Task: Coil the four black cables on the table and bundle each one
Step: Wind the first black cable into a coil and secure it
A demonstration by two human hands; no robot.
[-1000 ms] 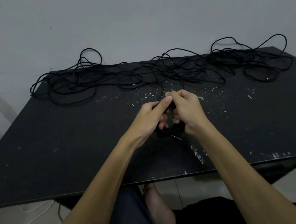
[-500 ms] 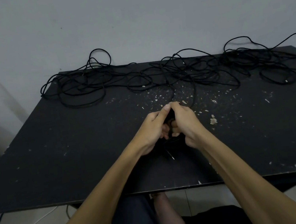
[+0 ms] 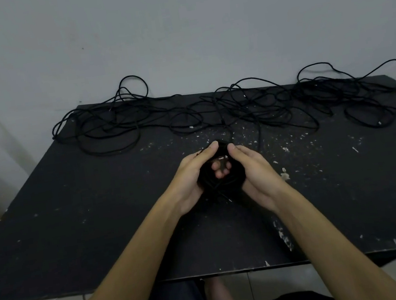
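**Coil cupped between both hands at mid-table**

A coiled black cable point(image 3: 218, 181) is held above the black table point(image 3: 75, 232), gripped on its left by the left hand point(image 3: 190, 176) and, apparently, cupped by the right hand point(image 3: 254, 174). Loose black cables point(image 3: 250, 108) lie tangled along the far edge.

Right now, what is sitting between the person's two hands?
In the head view, a small coil of black cable sits between the left hand and right hand, both curled around it above the table.
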